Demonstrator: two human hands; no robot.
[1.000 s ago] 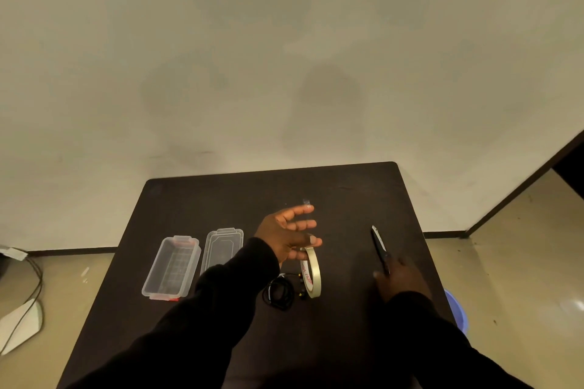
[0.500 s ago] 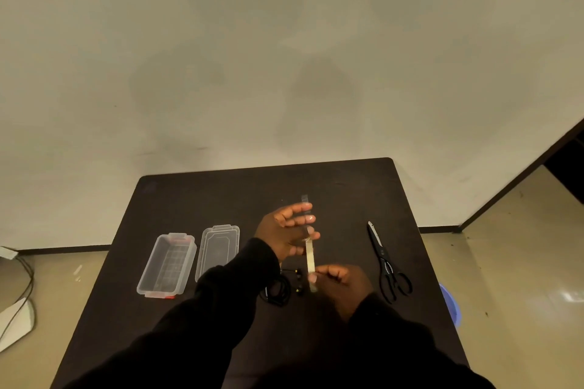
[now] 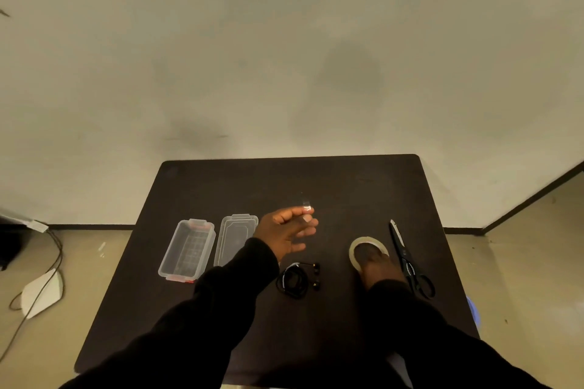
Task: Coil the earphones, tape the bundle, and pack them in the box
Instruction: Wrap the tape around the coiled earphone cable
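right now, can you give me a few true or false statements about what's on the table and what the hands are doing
1. The box is open, with its lid lying flat beside it. True.
2. The earphones are already inside the box. False: they lie coiled on the table, between the two arms.
3. The left hand has a short clear strip of tape stuck at its fingertips. True.
4. The right hand is holding the scissors. False: it rests on the tape roll, and the scissors lie untouched next to it.
5. The tape roll stands upright on its edge. False: it lies flat on the table.
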